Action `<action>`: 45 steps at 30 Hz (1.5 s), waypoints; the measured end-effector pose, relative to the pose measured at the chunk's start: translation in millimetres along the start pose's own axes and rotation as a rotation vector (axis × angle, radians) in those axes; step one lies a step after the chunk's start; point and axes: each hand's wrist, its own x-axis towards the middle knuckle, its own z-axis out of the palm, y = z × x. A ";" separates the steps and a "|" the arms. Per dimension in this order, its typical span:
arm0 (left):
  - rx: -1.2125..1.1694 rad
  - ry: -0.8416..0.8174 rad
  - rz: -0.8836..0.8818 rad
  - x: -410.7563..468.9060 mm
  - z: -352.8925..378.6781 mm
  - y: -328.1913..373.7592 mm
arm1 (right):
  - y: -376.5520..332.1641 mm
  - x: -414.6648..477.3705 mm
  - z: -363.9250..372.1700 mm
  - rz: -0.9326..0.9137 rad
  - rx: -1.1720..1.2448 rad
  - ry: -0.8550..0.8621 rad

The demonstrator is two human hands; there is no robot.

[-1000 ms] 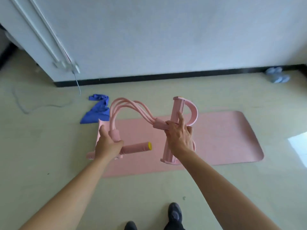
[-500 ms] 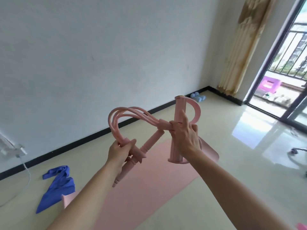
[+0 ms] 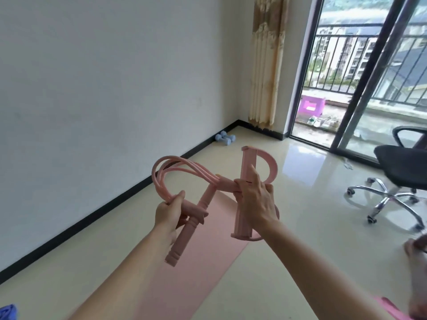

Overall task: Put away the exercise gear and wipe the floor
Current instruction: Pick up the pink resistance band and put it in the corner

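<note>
I hold a pink pedal resistance puller in the air at chest height, its elastic tubes looped over. My left hand grips the tubes where they meet the handle bar, which hangs down at a slant. My right hand is closed around the upright foot pedal piece. Below them a pink exercise mat lies flat on the floor. Two light blue dumbbells rest by the wall in the far corner. A blue cloth shows at the bottom left edge.
A black swivel chair with chrome legs stands at the right. A glass sliding door opens to a balcony with a purple stool. A beige curtain hangs in the corner. Something pink lies at the bottom right edge.
My view has swung up and to the right, from the floor to the balcony door. Both hands kept their hold on the puller; the handle bar has tipped from level to hanging down.
</note>
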 end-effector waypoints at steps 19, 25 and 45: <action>-0.310 0.031 -0.098 356.4 240.1 108.8 | 208.0 326.0 89.4 -0.032 -0.135 -0.220; -0.299 0.034 -0.085 466.9 299.1 214.5 | 260.0 482.7 80.9 -0.063 -0.191 -0.158; -0.391 0.382 -0.041 867.1 482.8 440.1 | 438.5 992.4 208.1 -0.359 -0.059 -0.165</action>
